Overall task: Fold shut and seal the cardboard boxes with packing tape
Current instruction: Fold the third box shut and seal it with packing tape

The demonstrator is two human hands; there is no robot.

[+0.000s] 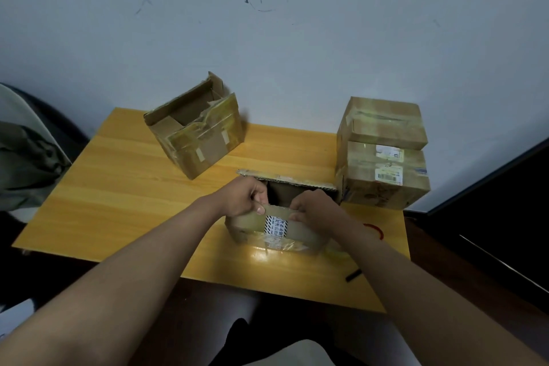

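1. Reaching in from 7 o'clock, the left forearm runs up across the yellow wooden bench (124,187) to the near flap (297,227) of the open cardboard box (282,217), which sits at the middle of the bench toward its near edge.
2. The left hand (246,197) curls over the flap's top edge at its left end, thumb pressed on the outer face, the other fingers hooked over the rim: it is grasping the flap.
3. The right arm comes in from 5 o'clock; the right hand (313,208) pinches the same edge at its right end, fingers bent over it (the fingertips are partly hidden behind the cardboard).
4. Between the two hands a striped printed label (276,226) shows on the flap.
5. The box's far flap (285,180) stands open at 12 o'clock from the hands, dark interior showing below it.
6. A second open, taped box (197,125) stands at 10 o'clock, well apart.
7. Two closed boxes are stacked at 2 o'clock: upper box (383,122) resting on lower box (386,178), just beside the held box.
8. A red ring (375,230), partly hidden by the right forearm, lies at 3 o'clock; a small dark object (353,275) lies at 4 o'clock.
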